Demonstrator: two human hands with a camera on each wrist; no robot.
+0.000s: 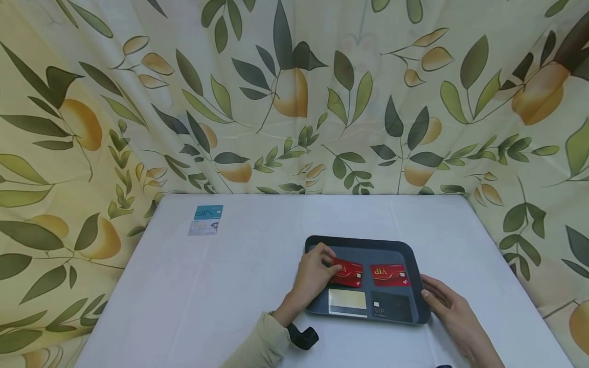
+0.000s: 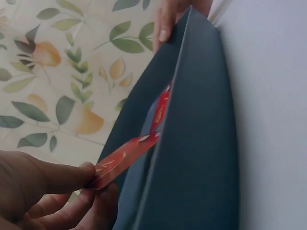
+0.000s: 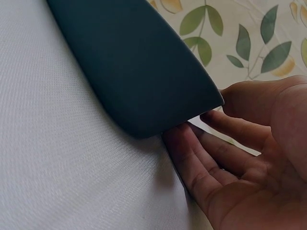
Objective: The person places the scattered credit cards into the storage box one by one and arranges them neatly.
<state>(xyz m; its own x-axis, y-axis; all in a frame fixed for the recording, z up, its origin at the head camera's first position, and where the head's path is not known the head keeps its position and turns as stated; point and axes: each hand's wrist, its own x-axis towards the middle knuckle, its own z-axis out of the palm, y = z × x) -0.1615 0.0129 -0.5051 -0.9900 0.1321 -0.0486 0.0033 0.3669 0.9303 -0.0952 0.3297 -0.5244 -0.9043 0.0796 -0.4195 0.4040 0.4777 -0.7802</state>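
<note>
— What sits on the bench (image 1: 221, 286)?
— A dark tray (image 1: 363, 247), near the front edge, holding four cards.
— And the hands?
— The right hand (image 1: 453, 314) rests against the tray's right rim, fingers (image 3: 230, 127) relaxed and slightly apart. The left hand (image 1: 313, 278) pinches a red card (image 1: 348, 273) at the tray's left, thumb and fingers (image 2: 67, 177) closed on its edge.

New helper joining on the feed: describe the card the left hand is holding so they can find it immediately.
On the white table sits a dark tray holding four cards. The left hand pinches the red card in the tray's far-left spot. Its twin, the other red card, lies flat and untouched to its right.
</note>
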